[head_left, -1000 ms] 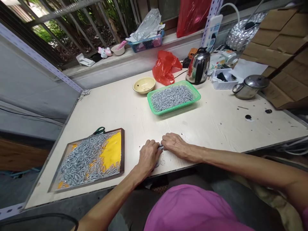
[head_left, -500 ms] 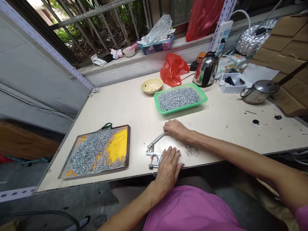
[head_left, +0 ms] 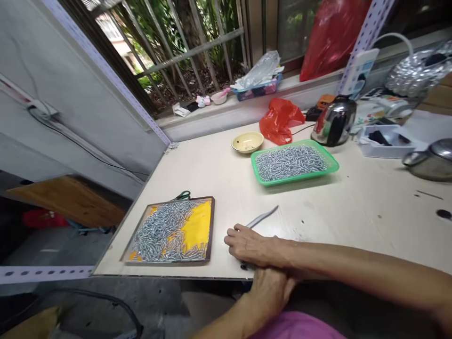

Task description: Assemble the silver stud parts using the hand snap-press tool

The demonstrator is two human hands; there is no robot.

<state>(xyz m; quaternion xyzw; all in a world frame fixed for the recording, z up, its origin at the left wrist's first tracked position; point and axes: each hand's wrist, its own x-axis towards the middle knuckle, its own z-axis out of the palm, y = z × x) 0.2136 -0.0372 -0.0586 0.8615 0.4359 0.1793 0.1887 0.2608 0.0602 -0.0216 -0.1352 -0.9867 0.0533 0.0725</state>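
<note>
Seemingly positioning a grey long-levered metal tool [head_left: 263,217], right hand [head_left: 251,245] over left hand [head_left: 270,285] (their grip, I can't tell); next wants steadiness.

A yellow bowl [head_left: 252,140] sits beside a crumpled red bag [head_left: 278,123].
</note>
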